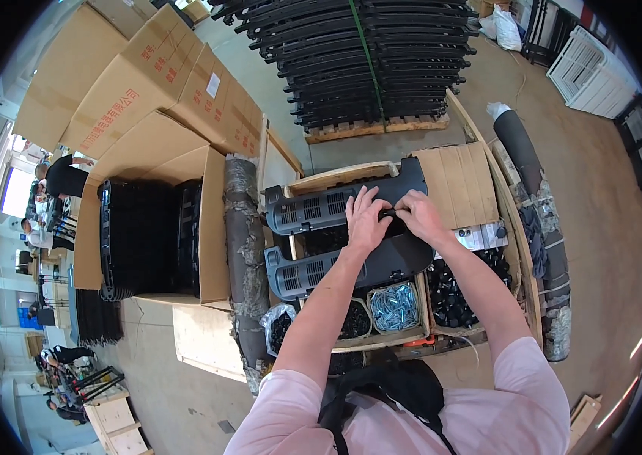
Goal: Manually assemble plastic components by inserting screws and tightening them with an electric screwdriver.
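Two dark grey plastic covers with slotted vents, a far cover [309, 212] and a near cover [313, 274], lie across a wooden-framed workbench. Over the inner edge of the far one, my left hand [367, 221] pinches with thumb and forefinger, its other fingers stretched across the cover. My right hand [423, 217] meets it from the right, fingertips closed. Between the fingertips is a small black part [388, 214], mostly hidden, so its exact kind cannot be made out. Both hands touch the part close to the far cover's right half.
Nearer me are a bin of silvery screws [394, 307], a bin of small black parts [355, 320] and a bin of black pieces [467, 288]. A cardboard sheet [457, 182] lies at right. Wrapped rolls flank the bench. An open carton [215, 227] stands left; stacked black frames [366, 68] stand beyond.
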A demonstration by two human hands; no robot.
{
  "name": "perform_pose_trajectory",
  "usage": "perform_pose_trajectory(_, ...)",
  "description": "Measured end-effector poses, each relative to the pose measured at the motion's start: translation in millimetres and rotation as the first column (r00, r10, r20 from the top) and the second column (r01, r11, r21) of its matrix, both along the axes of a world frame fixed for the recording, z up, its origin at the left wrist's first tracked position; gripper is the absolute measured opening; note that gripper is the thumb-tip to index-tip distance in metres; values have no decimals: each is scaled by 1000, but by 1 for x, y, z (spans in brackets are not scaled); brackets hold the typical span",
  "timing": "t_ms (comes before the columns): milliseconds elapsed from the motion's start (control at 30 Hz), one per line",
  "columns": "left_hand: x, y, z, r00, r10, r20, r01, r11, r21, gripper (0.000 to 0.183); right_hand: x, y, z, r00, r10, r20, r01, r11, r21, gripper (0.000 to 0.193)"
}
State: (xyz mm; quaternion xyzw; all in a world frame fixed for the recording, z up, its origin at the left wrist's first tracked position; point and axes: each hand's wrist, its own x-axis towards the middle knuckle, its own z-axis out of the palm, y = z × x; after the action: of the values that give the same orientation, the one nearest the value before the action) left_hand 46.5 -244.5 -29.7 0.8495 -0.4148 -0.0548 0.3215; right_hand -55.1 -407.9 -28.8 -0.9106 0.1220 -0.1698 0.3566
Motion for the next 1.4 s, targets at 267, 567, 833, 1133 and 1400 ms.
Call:
perform_pose_trajectory(267, -1, -1, -9, 1000, 0, 21, 0, 1000, 10, 36, 1, -1, -1, 998, -18, -54, 21, 998, 52, 8)
perform_pose_trajectory(567, 25, 28, -8, 999, -21, -44, 9, 963, -269, 44, -1, 9, -1, 996, -53, 75, 39, 983, 182, 7)
perform_pose_trajectory(833, -38, 159, 24, 804, 191, -563, -462, 796, -390, 14, -98, 97, 59, 929, 362, 80, -368, 927, 71, 8)
perform_pose_trajectory(1133, -156, 252, -3, 407, 198, -892, -753, 625, -205, 16, -92, 219, -49, 632, 658, -410, -678, 725, 119, 26)
perform_pose_trajectory(1400, -170, 267, -20, 259, 148, -954, -797, 591, -125, 18, -64, 245, -85, 364, 710, -602, -910, 408, -69, 39)
